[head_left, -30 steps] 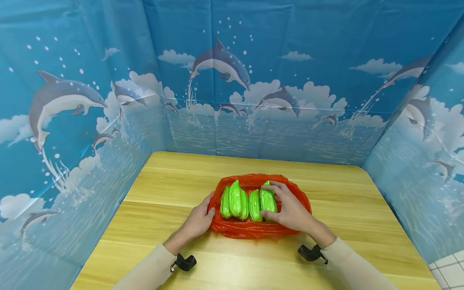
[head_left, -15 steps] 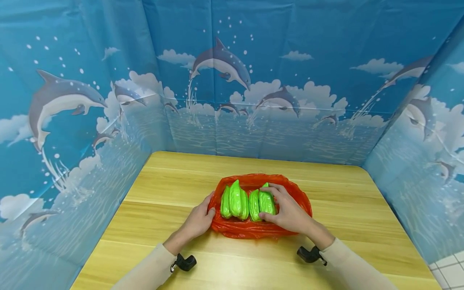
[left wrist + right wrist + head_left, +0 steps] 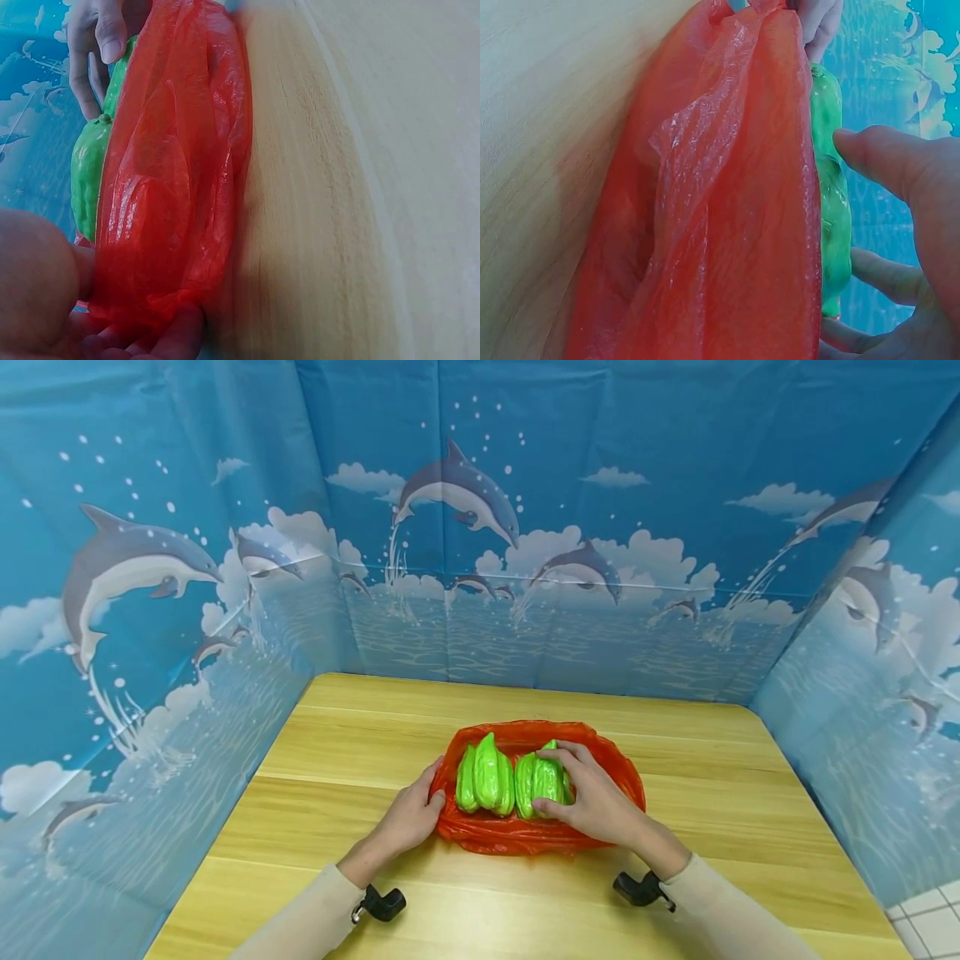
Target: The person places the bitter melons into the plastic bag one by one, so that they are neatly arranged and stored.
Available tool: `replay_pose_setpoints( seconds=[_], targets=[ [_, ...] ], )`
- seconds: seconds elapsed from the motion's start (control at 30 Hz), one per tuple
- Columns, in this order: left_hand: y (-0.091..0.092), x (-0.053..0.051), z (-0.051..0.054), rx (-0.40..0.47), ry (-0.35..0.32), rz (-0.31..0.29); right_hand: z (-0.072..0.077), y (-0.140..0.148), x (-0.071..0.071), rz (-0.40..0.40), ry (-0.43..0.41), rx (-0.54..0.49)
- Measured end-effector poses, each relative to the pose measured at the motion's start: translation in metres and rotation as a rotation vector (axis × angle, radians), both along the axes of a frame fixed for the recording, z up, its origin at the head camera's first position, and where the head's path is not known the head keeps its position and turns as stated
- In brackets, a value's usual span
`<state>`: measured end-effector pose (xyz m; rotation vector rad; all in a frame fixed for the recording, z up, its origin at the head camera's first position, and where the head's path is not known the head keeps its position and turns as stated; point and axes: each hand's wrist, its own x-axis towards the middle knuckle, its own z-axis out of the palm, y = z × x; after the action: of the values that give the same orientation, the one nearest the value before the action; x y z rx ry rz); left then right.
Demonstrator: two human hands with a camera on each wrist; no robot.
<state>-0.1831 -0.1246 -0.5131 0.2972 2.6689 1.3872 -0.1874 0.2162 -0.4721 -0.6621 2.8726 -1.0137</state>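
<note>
An opened red plastic bag (image 3: 510, 837) stands on the table with its rim spread in a long oval. Several glossy green bitter melons (image 3: 488, 774) lie side by side inside it. At the bag's left end my left hand (image 3: 411, 810) holds the rim, thumb inside and fingers against the outer wall. Over the right part of the bag, my right hand (image 3: 600, 797) grips a bitter melon (image 3: 547, 779) between thumb at the near end and fingers at the far end. More green shows beneath this hand, partly hidden. In the right wrist view the bag wall covers the melons' lower parts.
The wooden table (image 3: 375, 727) carries the bag near its middle. A blue dolphin-print curtain (image 3: 540, 635) encloses the back and both sides. Black wrist mounts (image 3: 384, 905) sit on both forearms.
My right hand has shifted slightly left with the bitter melon, which now sits against its left neighbour. More green has come into view to its right. My left hand stays in place.
</note>
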Motion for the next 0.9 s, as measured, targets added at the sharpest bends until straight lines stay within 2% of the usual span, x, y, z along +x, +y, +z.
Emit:
replay_pose_setpoints(
  seconds=[0.5, 0.9],
  targets=[
    [0.0000, -0.0011, -0.0042, 0.008, 0.001, 0.001, -0.0003, 0.0007, 0.0007, -0.007, 0.006, 0.011],
    [-0.0005, -0.0008, -0.0037, 0.013, -0.004, 0.007, 0.0048, 0.0045, 0.0020, -0.017, 0.058, 0.021]
  ],
)
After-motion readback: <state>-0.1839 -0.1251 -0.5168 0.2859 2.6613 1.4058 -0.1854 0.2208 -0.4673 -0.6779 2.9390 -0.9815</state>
